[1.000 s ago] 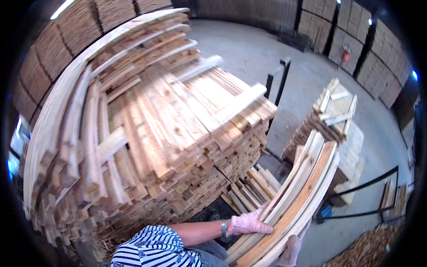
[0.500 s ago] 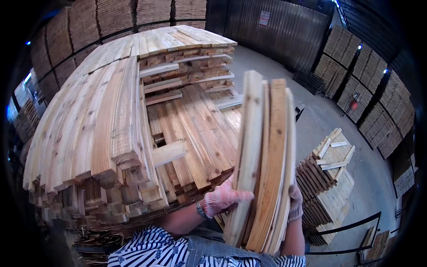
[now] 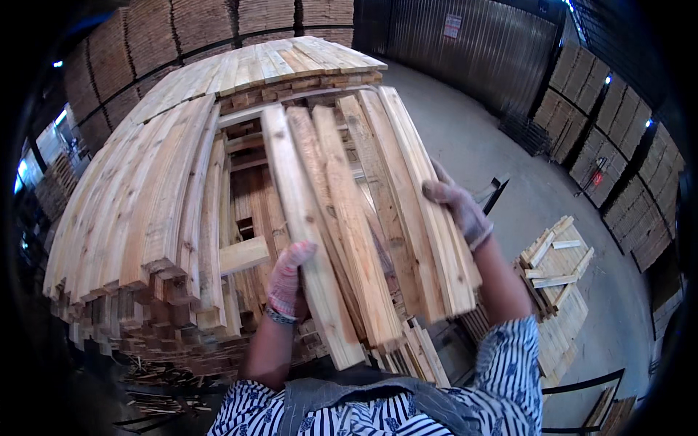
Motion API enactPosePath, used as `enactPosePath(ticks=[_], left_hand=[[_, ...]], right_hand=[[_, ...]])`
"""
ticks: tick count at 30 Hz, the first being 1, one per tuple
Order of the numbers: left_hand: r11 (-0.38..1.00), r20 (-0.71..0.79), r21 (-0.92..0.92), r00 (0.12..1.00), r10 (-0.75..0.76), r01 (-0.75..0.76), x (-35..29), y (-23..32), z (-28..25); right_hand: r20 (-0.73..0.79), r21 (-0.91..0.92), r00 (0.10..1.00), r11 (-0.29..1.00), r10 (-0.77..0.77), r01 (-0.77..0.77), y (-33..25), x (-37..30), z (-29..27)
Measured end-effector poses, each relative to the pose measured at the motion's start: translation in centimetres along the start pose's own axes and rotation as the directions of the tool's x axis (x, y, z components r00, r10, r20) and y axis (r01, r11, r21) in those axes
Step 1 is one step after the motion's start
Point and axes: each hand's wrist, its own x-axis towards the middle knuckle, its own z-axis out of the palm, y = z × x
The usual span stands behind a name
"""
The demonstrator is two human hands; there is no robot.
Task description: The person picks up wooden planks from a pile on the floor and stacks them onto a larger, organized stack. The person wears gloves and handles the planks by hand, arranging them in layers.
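Note:
Several long wooden boards point(image 3: 358, 240) are fanned out in front of me, tilted over the gap in a big lumber stack point(image 3: 156, 189). My left hand point(image 3: 289, 280), in a pale knitted glove, grips the leftmost board point(image 3: 311, 236), its thumb over the near face. At the other side, my right hand point(image 3: 459, 207), also gloved, is closed against the outer edge of the rightmost boards point(image 3: 422, 211). Gaps show between the leftmost board, the middle ones and the right group. The fingers of both hands are partly hidden behind the wood.
A short crosspiece point(image 3: 243, 256) juts out of the stack's gap. To the right, a lower pile of wooden panels point(image 3: 560, 254) stands on the concrete floor point(image 3: 465, 145). Tall lumber stacks point(image 3: 207, 29) line the back left, more point(image 3: 618, 189) the right, beside a corrugated metal wall point(image 3: 480, 43).
The boards have gone from an upright bundle to a spread fan farther left, over the stack's gap. My hands have moved apart, the right one up and outward, the left one leftward.

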Motion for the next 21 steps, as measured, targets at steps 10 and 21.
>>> enactPosePath(ticks=[10,21], left_hand=[[0.991,-0.087,-0.067,0.990,0.107,-0.113,-1.0,1.4,1.3],[0.991,-0.057,-0.021,0.990,0.131,-0.133,-0.3,0.7,0.3]], right_hand=[[-0.136,-0.989,0.976,0.040,0.168,-0.145,5.4,9.4,-4.6],[-0.161,-0.947,0.976,0.255,0.148,-0.194,5.7,10.6,-16.8]])
